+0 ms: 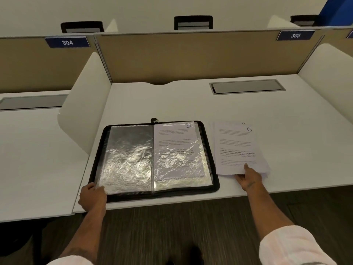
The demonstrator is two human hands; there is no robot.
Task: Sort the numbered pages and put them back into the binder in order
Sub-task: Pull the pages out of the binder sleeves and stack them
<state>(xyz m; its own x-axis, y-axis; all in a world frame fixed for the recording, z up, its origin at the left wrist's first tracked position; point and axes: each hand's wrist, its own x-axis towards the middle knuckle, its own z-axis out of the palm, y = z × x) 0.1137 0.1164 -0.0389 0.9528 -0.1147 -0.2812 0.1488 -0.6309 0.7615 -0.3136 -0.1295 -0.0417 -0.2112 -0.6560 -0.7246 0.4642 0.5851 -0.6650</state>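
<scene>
Your left hand (92, 196): fingers curl over the near-left corner of the one open black zip-edged binder (215, 181), near the front edge of the white table (172, 100). Your right hand (248, 178) pinches one loose stack of white printed pages (236, 146), top sheet marked 6, just right of the binder; sheet count unclear. One page marked 5 (174, 138) sits in the right sleeve. Open tabletop beyond, up to one grey recessed hatch (247, 87).
</scene>
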